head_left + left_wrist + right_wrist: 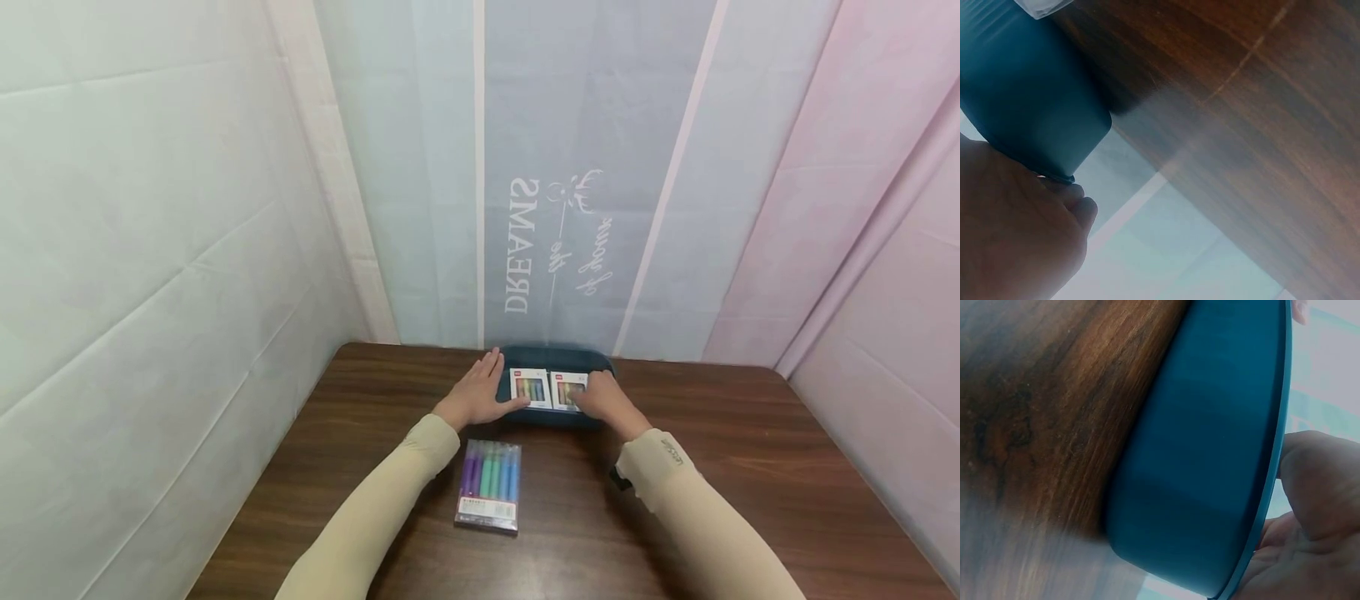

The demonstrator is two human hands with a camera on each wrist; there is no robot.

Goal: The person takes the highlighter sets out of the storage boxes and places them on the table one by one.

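Head view: dark teal tray [557, 418] was set at counter [750, 467] far edge w/ two small boxes [530, 387] inside. Left hand [476, 394] was laid flat, fingers straight, on tray's left end; right hand [604, 402] was curled over one box. Marker pack [489, 486] was seen nearer.

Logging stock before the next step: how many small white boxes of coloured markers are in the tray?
2. One small white marker box lies left in the dark teal plastic tray; the other lies right, partly under the right hand. More may be hidden.
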